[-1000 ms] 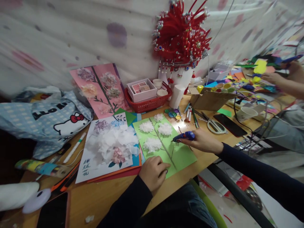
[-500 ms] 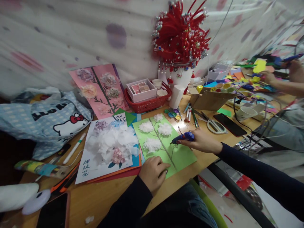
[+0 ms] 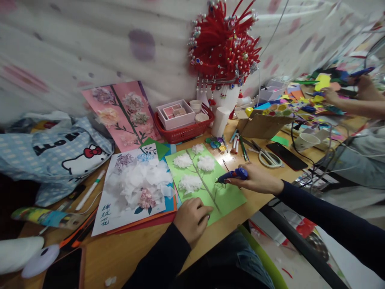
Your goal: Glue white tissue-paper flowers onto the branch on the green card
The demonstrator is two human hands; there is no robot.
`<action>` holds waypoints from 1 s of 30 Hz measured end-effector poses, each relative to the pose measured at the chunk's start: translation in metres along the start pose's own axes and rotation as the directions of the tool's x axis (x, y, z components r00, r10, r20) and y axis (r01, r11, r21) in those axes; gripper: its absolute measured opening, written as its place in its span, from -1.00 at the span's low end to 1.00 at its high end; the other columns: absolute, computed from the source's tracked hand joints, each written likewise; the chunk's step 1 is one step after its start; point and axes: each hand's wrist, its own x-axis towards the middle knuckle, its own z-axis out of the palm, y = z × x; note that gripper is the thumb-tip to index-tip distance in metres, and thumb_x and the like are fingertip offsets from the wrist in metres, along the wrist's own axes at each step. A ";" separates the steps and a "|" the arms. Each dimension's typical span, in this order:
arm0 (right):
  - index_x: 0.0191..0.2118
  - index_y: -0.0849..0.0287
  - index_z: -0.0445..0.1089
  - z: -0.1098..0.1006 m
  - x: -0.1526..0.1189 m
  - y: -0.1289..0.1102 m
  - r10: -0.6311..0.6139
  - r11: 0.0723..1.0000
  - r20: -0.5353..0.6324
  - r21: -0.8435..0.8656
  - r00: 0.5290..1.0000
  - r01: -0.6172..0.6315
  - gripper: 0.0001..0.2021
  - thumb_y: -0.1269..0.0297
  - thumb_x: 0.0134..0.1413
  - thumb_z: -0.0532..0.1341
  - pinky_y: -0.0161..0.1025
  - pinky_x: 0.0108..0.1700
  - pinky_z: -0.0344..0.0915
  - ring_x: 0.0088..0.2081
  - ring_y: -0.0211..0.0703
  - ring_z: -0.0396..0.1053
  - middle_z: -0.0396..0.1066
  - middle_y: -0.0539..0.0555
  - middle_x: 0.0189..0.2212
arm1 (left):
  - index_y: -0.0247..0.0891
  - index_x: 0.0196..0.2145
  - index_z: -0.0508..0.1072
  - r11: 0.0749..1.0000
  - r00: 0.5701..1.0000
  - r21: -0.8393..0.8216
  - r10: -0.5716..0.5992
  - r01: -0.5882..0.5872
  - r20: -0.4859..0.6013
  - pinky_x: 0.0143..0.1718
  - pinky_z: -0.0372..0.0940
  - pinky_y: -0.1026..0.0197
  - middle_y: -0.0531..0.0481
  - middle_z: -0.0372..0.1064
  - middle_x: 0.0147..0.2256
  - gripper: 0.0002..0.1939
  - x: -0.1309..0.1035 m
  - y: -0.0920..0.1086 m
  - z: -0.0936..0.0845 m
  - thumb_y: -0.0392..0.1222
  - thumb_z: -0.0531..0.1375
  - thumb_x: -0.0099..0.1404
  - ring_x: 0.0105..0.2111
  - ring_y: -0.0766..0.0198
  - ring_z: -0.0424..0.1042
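Note:
My right hand [image 3: 255, 178] is wrapped round a blue glue gun [image 3: 236, 174], its tip low over the right part of a green sheet [image 3: 227, 198]. Several white paper flowers [image 3: 190, 182] sit along a dark stem drawn on that sheet. My left hand [image 3: 192, 218] rests on the sheet's lower left edge, fingers curled, thumb side toward me; what is under its fingers, if anything, is hidden. Left of it, a pile of white paper petals [image 3: 150, 174] covers much of a white sheet [image 3: 105, 200] bearing a pink flower.
Behind stand a pink flower picture [image 3: 120, 136], a red basket [image 3: 183, 134] and a red beaded headdress [image 3: 225, 52]. Scissors [image 3: 270, 159] and a black phone [image 3: 287, 155] lie to the right. Another person's hands [image 3: 333, 96] work at the far right. A checkered bag [image 3: 72, 156] lies left.
The whole view has shifted slightly, so most things appear a little further left. My right hand still holds the glue gun over the green sheet, and my left hand stays at its edge.

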 end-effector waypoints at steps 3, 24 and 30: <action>-0.53 0.14 0.41 0.004 0.002 -0.001 -0.026 1.000 0.008 0.016 1.000 0.025 -0.52 -0.16 0.14 0.10 -0.27 -0.45 0.10 -0.55 -0.24 0.25 0.36 0.00 -0.65 | -0.19 -0.16 0.53 1.000 1.000 0.003 0.001 -0.001 -0.001 -0.34 0.18 0.15 -0.05 0.32 -0.37 -0.75 0.000 -0.001 0.001 -0.31 0.12 0.25 -0.35 0.19 0.32; -0.63 0.14 0.29 0.007 -0.012 0.001 -0.068 0.984 -0.041 -0.166 0.997 0.061 -0.37 -0.29 0.16 -0.06 -0.20 -0.34 0.14 -0.58 -0.24 0.20 0.28 0.01 -0.68 | -0.19 -0.16 0.53 1.000 1.000 -0.002 -0.003 0.003 0.003 -0.33 0.19 0.15 -0.05 0.33 -0.37 -0.75 0.001 0.000 0.000 -0.32 0.11 0.25 -0.34 0.18 0.33; -0.67 0.13 0.29 0.004 -0.019 0.008 -0.019 0.984 -0.030 -0.177 0.999 0.013 -0.36 -0.30 0.13 -0.03 -0.21 -0.40 0.11 -0.59 -0.23 0.16 0.26 0.03 -0.70 | -0.19 -0.15 0.53 1.000 1.000 -0.017 -0.009 0.009 0.008 -0.33 0.20 0.14 -0.05 0.33 -0.37 -0.75 0.000 0.000 0.000 -0.32 0.11 0.27 -0.34 0.19 0.33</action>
